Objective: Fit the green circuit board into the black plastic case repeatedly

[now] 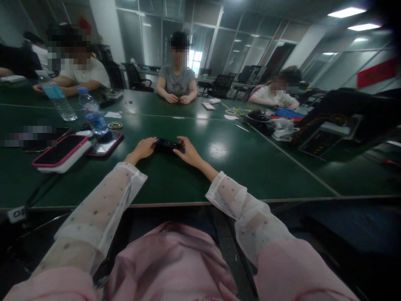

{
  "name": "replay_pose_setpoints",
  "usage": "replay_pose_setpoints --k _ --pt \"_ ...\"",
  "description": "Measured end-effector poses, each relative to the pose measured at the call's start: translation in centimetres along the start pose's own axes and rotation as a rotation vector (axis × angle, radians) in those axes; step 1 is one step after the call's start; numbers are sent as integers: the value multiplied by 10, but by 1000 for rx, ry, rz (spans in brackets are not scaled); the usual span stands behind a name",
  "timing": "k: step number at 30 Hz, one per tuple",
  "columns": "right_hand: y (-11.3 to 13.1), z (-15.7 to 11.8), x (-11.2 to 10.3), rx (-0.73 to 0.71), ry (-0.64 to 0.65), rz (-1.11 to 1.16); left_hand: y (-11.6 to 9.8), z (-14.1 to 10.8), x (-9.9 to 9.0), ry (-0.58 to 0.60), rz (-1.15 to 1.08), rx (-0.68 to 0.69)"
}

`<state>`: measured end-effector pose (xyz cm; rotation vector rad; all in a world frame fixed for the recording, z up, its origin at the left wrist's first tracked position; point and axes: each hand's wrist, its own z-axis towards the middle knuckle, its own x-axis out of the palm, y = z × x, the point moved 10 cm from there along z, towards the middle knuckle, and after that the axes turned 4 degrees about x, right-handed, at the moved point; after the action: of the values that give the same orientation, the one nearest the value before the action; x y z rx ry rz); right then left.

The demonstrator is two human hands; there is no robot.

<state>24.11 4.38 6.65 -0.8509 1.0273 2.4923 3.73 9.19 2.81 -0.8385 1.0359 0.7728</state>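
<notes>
A small black rectangular object [168,145], long side crosswise, is held low over the green tabletop in front of me; its exact kind is too dark to make out. My left hand [144,149] is closed on its left end. At the right end, my right hand [189,152] grips it between thumb and fingers. To the left of my hands lie a phone with a dark red edge [105,144] and a pink-rimmed phone [61,151] on a white block.
Two water bottles [91,110] stand at the left, near a roll of tape [115,125]. A pen [242,128] lies to the right, before a pile of bags and cables [282,127]. Across the green table [250,175] a person [177,81] sits; others sit at both sides.
</notes>
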Motion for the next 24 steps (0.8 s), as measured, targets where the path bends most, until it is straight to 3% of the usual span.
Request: replay_pose_setpoints --k 8,24 --pt "-8 0 8 -10 45 35 6 1 7 35 33 1" --pt "0 2 3 -12 78 14 4 1 5 37 26 -2"
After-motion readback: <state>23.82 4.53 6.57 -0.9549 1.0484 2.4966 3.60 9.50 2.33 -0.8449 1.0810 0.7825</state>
